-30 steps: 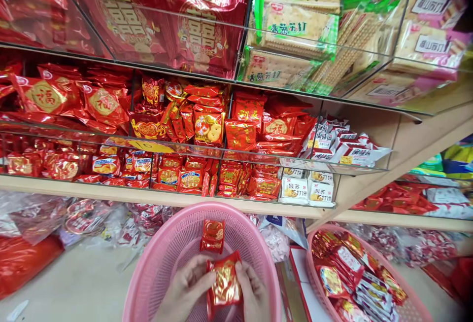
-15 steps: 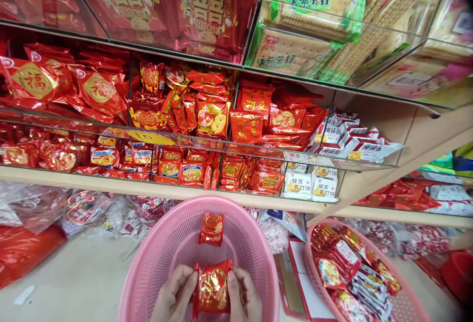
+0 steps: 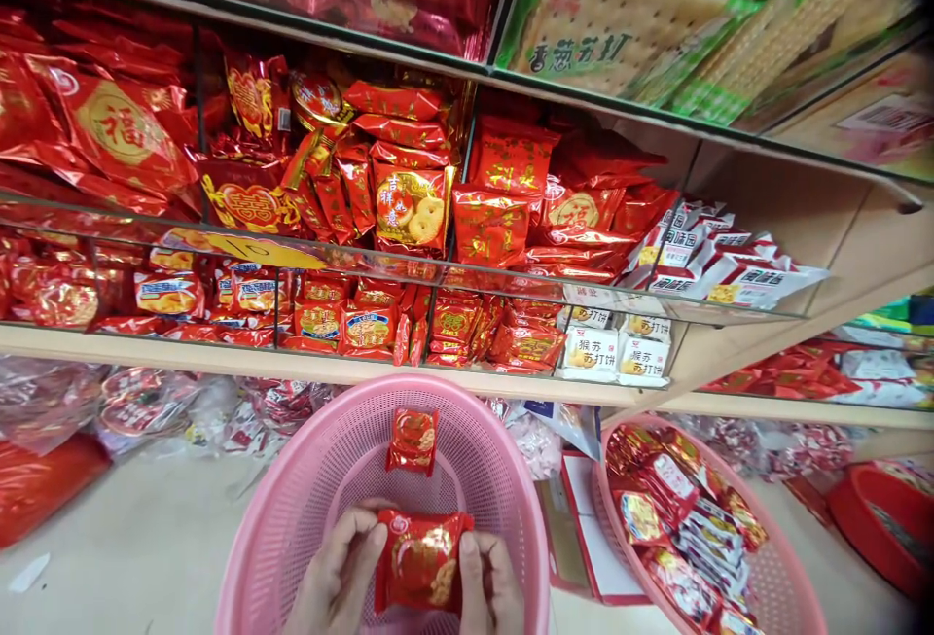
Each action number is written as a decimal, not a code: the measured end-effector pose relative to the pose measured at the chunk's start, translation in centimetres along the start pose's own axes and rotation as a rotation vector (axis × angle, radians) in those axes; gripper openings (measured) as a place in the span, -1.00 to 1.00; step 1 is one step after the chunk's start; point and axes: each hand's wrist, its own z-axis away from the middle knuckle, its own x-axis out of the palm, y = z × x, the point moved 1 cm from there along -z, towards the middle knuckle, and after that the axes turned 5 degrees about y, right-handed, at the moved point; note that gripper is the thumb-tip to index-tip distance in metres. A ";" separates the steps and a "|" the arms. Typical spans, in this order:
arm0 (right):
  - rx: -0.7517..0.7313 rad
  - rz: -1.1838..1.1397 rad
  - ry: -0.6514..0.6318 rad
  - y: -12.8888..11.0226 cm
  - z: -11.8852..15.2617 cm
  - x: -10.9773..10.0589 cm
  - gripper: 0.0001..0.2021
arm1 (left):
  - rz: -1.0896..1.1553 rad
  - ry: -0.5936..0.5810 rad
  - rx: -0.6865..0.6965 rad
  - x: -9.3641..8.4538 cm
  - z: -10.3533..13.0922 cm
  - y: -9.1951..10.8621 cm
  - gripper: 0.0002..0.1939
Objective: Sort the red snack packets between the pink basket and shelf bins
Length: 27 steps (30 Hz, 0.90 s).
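Between my two hands is a red and gold biscuit packet [image 3: 424,562], its printed face turned up toward me. My left hand [image 3: 340,567] pinches the packet's left end with thumb and fingers. The right end is gripped the same way by my right hand [image 3: 487,577]. Both hands are over a pink mesh basket [image 3: 248,528]. A smaller red packet [image 3: 413,440] lies inside that basket, beyond my fingers and apart from them.
Ahead, a shelf edge [image 3: 182,351] fronts clear-walled bins of red packets. White soda cracker packs [image 3: 617,353] sit at their right. A second pink basket [image 3: 784,596] holds mixed packets, beside a cardboard box [image 3: 565,538]. Further right is a red bowl [image 3: 868,518].
The packet in my hands has tipped so its printed face shows more plainly. My view has moved closer to the shelf, and the shelf goods look larger.
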 end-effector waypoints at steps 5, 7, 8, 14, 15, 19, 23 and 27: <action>-0.013 -0.022 -0.109 -2.2 -1.6 0.8 -0.65 | -0.071 0.017 0.003 0.0 -1.3 0.3 -0.66; -0.042 0.002 -0.143 -2.8 -2.3 0.9 -0.65 | -0.116 -0.035 0.036 0.1 -1.5 0.7 -0.64; -0.055 0.013 -0.154 -3.0 -2.6 1.0 -0.64 | -0.136 -0.061 0.045 0.1 -1.5 0.8 -0.63; -0.123 0.095 -0.144 -2.8 -2.7 0.8 -0.64 | -0.248 -0.170 0.016 -0.2 -1.1 0.1 -0.62; -0.141 0.126 -0.131 -2.8 -2.6 0.7 -0.65 | -0.267 -0.187 0.016 -0.3 -1.0 -0.2 -0.62; -0.301 0.247 -0.084 -3.1 -2.6 0.2 -0.71 | -0.309 -0.231 0.054 -0.3 -0.6 -1.0 -0.64; -0.397 0.262 -0.124 -3.0 -3.6 -0.6 -0.72 | -0.281 -0.197 0.104 0.0 -0.2 0.1 -0.68; -0.249 0.236 -0.275 -2.6 -4.9 -1.0 -0.70 | -0.239 -0.278 0.079 -0.1 -0.3 1.2 -0.63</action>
